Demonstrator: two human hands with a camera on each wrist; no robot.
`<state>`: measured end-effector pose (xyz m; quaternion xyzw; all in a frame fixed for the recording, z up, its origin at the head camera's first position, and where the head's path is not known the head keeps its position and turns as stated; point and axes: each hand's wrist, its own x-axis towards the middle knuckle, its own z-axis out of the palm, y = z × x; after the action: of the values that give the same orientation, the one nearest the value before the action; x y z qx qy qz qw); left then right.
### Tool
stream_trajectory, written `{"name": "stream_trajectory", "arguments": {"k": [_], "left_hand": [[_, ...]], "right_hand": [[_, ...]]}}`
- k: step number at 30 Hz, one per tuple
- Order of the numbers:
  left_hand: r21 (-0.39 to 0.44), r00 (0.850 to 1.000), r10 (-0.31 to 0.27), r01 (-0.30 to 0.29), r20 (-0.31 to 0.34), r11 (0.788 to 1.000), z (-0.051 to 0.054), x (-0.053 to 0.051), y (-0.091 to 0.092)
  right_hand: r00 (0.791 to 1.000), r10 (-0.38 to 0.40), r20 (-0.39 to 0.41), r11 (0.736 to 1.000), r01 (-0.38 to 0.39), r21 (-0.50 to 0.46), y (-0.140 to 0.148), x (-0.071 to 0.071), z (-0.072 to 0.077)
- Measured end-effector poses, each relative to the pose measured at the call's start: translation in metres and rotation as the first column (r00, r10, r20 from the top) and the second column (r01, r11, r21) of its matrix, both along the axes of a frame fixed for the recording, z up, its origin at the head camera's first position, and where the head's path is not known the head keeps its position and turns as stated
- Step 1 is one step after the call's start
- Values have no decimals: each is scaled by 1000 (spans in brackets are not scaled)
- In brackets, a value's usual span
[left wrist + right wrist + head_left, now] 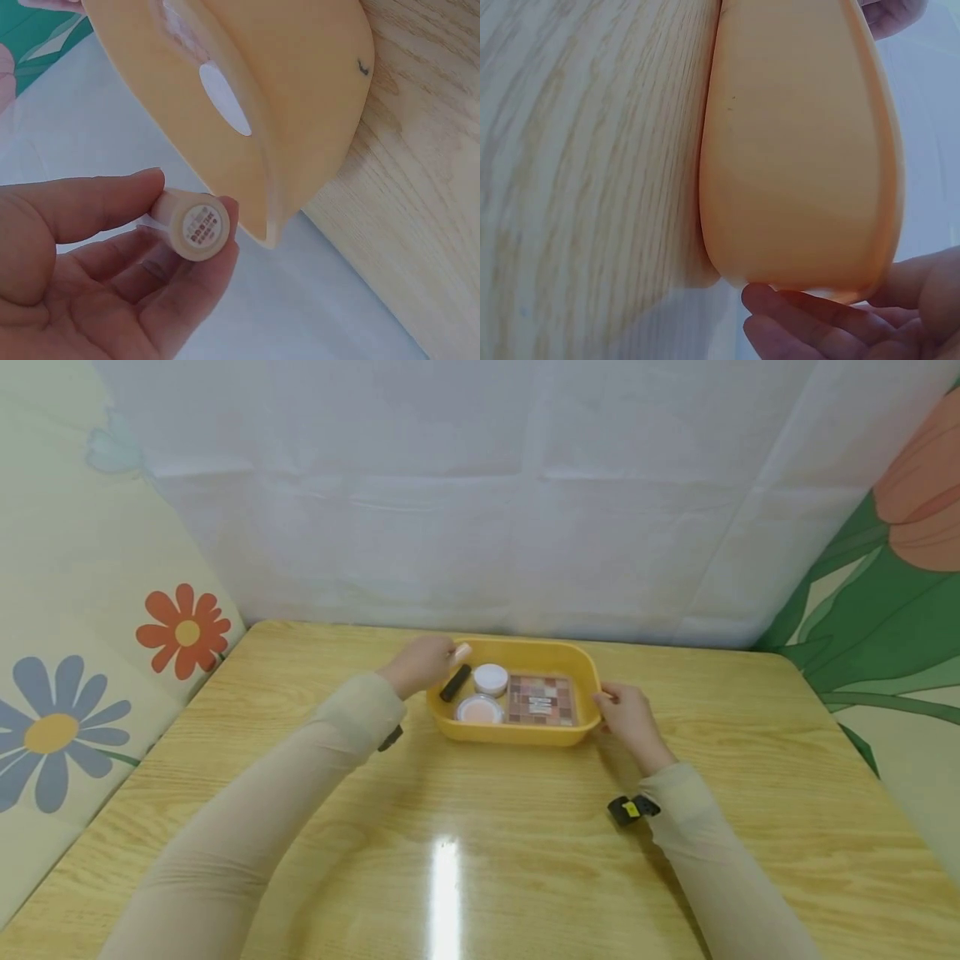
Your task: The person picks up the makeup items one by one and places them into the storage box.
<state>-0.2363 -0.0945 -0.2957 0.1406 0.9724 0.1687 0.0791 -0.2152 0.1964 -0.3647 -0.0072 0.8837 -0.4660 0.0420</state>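
A yellow plastic tub (517, 737) sits near the table's back edge. In my left hand (423, 664), over the tub's left end, I pinch a pale pink cosmetic tube (201, 229), lipstick-like, with a printed sticker on its round end. My right hand (628, 714) grips the tub's right end, thumb at the rim and fingers against the outer wall (802, 187). Inside the tub lie a black tube (455, 683), a white-lidded round jar (491, 678), a clear-rimmed round compact (480, 710) with pinkish contents, and a checkered palette (542, 700) in brown and pink.
The wood-grain table (517, 827) spreads toward me, with a bright light reflection on it. A white cloth (480, 510) hangs right behind its back edge. Flower-printed panels (60, 710) stand at both sides.
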Motion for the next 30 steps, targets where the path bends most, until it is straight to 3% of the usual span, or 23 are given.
{"name": "stream_trajectory", "arguments": {"k": [7, 10, 15, 19, 24, 30], "left_hand": [[3, 999, -30, 30, 17, 1000, 0, -1, 4], [4, 997, -77, 77, 18, 997, -1, -2, 5], [-16, 983, -183, 184, 23, 983, -2, -6, 6], [2, 973, -227, 227, 50, 974, -4, -10, 7], [3, 958, -287, 287, 30, 958, -10, -17, 8], [27, 953, -298, 297, 56, 955, -15, -26, 11]], "right_hand": [[1000, -4, 16, 1000, 4, -8, -1, 0, 0], [1000, -3, 19, 1000, 3, -10, -1, 1, -1], [1000, -1, 19, 1000, 1, -7, -1, 1, 0], [1000, 0, 25, 1000, 0, -2, -1, 1, 1], [1000, 3, 26, 1000, -3, 3, -1, 2, 1], [1000, 2, 27, 1000, -2, 9, -1, 1, 1]]}}
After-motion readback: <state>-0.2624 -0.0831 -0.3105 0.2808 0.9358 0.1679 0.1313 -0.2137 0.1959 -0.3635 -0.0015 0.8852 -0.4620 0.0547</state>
